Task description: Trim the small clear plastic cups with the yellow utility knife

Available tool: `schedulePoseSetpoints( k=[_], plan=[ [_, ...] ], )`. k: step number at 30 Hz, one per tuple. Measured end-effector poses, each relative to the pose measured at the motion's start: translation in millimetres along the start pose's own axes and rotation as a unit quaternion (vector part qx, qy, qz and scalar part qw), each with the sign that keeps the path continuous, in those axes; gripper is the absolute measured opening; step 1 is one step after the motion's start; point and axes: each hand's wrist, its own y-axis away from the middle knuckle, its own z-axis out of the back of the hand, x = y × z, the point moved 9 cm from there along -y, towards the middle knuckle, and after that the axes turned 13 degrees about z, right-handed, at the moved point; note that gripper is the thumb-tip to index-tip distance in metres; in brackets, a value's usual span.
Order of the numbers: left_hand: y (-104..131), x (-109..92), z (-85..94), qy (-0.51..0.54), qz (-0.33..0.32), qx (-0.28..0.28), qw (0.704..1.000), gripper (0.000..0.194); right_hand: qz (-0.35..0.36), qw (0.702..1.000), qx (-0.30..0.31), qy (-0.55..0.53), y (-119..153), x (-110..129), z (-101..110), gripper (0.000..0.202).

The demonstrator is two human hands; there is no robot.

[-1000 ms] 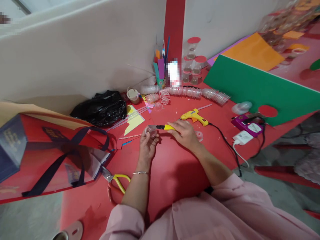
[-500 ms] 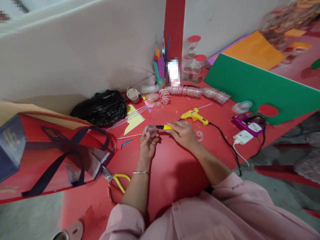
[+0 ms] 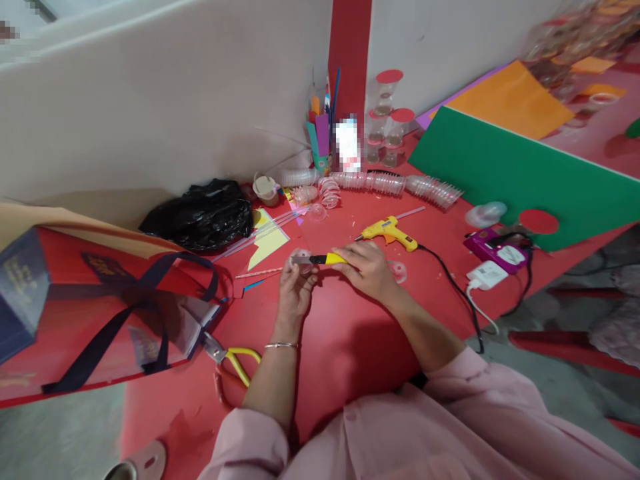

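Observation:
My left hand (image 3: 296,293) is closed around a small clear plastic cup or dome lid (image 3: 301,253), above the red table (image 3: 350,320). My right hand (image 3: 369,268) grips a cutter knife (image 3: 336,259) with a yellow and black handle. Its blade points left and lies across the plastic piece; whether it touches or passes in front, I cannot tell. Just beyond the right hand rests a yellow hot glue gun (image 3: 390,232), nozzle to the left. Another clear plastic piece (image 3: 399,271) lies beside the right wrist.
Stacked clear cups (image 3: 390,183) line the back, near paired cups with red discs (image 3: 393,120). A black bag (image 3: 200,217), red gift bag (image 3: 125,287) and yellow-handled scissors (image 3: 240,360) are left. Right are a purple power strip (image 3: 495,250), cables and a green board (image 3: 515,173).
The cutter's blade has moved left and turned so its flat side shows across the plastic piece. My right hand shifted slightly; my left hand stays nearly still.

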Motion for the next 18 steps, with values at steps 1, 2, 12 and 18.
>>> schedulePoseSetpoints(
  k=[1, 2, 12, 18],
  plan=[
    [0.1, -0.6, -0.7, -0.001, -0.004, 0.003, 1.0, 0.05, 0.001, 1.0, 0.002, -0.002, -0.1, 0.1, -0.4, 0.034],
    [0.3, -1.1, -1.2, -0.004, -0.007, 0.005, 1.0, 0.05, 0.002, 1.0, 0.004, -0.002, -0.3, 0.3, -0.6, 0.034],
    [0.3, -1.6, 0.0, 0.002, -0.006, -0.009, 1.0, 0.051, 0.002, 1.0, 0.006, 0.005, -0.4, -0.5, -0.8, 0.035],
    [1.3, -0.1, 0.5, 0.004, -0.007, -0.013, 1.0, 0.047, 0.022, 0.997, 0.029, 0.065, 0.1, 2.1, -1.5, 0.038]
  ],
)
